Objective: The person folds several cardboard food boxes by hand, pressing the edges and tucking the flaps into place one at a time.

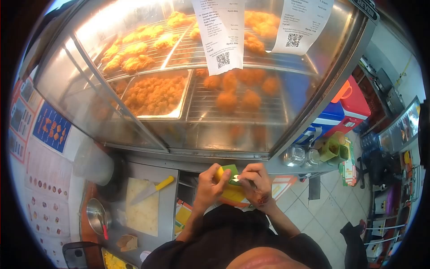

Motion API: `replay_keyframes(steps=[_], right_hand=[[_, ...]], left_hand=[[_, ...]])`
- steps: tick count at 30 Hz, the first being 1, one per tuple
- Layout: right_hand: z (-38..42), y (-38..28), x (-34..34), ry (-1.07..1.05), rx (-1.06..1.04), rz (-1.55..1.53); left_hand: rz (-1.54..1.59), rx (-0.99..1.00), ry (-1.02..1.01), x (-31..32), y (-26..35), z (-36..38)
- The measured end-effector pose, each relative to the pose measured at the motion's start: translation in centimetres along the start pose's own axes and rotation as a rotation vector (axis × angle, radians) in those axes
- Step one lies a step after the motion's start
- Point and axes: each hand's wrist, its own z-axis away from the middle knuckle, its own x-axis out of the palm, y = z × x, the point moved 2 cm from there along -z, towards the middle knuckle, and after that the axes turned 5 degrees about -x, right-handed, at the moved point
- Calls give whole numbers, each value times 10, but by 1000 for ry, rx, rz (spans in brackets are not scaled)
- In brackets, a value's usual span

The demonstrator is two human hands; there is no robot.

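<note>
In front of my body, below the glass cabinet, both hands hold a small green and yellow carton (232, 169). My left hand (208, 184) is closed around its left side, with the thumb on the near face. My right hand (256, 183) pinches the right side, where a small whitish patch shows at the fingertips; whether this is a flap or something else I cannot make out. Part of the carton is hidden behind my fingers.
A heated glass cabinet (179, 142) with fried chicken (134, 62) stands ahead. Receipts (222, 62) hang on its glass. At left, a yellow-handled knife (165, 182) lies on a cutting board (145, 219) near a metal bowl (95, 210). Clear plastic containers (294, 156) stand at right.
</note>
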Motion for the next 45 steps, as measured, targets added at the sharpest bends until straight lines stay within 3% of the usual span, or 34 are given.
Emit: replay_keyframes(steps=[2,11,14,18,19,21,22,24,27,28,29,30,31,33,34,36,37,39,45], right_hand=[[1,6,0,-41,8,-23],[5,13,-1,-63,10,-66],[7,15,0,-51,8,-53],[8,20,0,-133,109,-197],[11,21,2,-131,111,-198],[23,32,12,-156,634,-877],[22,32,11,-157,632,-878],[23,32,10,-294,873,-1167],[32,50,10,-161,786,-1149],[31,51,10,-161,782,-1152],[30,55,7,-7,770,-969],[28,57,3,143,752,-782],[24,56,5,143,752,-784],[10,38,1,211,160,509],[11,33,1,206,153,501],[21,22,8,-48,196,29],[21,16,10,-50,194,24],[21,1,22,-281,219,-260],[24,4,24,-114,236,-264]], left_hand=[[-82,23,-153,-1,-3,1],[93,170,-202,2,4,2],[132,98,-271,-3,-1,4],[62,93,-273,-8,1,5],[9,192,-274,-9,0,4],[-46,291,-274,-11,-3,1],[-49,314,-309,-12,-3,0],[-54,341,-343,-13,-2,-1],[-165,234,-205,-26,-2,-1],[-72,98,-334,-36,-11,0],[21,-41,-462,-43,-21,4],[160,-110,-470,-45,-28,10],[159,-110,-469,-42,-32,16],[306,-137,-274,-32,-35,24],[305,-134,-263,-30,-36,24],[332,-138,-73,-29,-40,24],[329,-138,-67,-28,-38,24],[503,-142,0,-27,-30,24],[587,-121,-60,-33,-26,28]])
